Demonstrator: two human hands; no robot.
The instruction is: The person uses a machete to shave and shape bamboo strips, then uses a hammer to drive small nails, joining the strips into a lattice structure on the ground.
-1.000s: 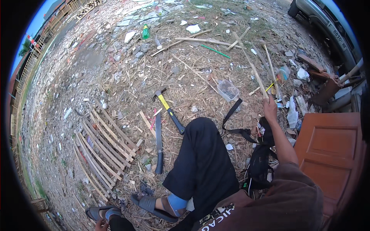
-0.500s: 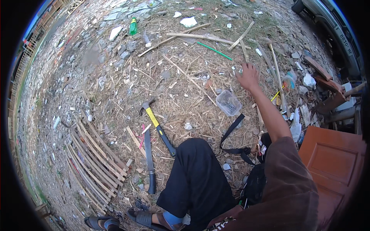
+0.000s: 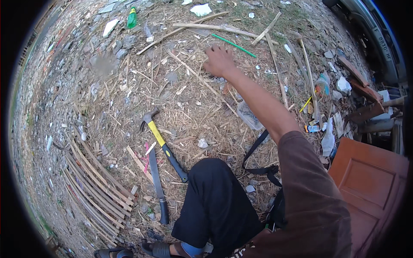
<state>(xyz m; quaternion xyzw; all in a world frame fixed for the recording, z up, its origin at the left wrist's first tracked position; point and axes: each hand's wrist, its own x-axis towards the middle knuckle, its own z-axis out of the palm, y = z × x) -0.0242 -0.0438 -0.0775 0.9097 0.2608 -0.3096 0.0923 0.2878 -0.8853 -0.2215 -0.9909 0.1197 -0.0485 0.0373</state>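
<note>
My right hand reaches far forward over the straw-covered ground, its fingers apart and nothing seen in them. Close to it lie a thin wooden strip and a green stick. Below my forearm a clear plastic container shows in part, with small dark pieces inside. A claw hammer with a yellow and black handle rests left of my bent knee. Beside it is a machete with a black grip. My left hand is out of view.
Several wooden strips lie side by side at the left. More strips cross at the far side. A black strap lies right of my knee. A brown panelled board and a parked vehicle are at the right.
My right hand has moved left, from beside the strip at the right to near the green stick. My forearm now partly covers the container. The whole view has shifted slightly.
</note>
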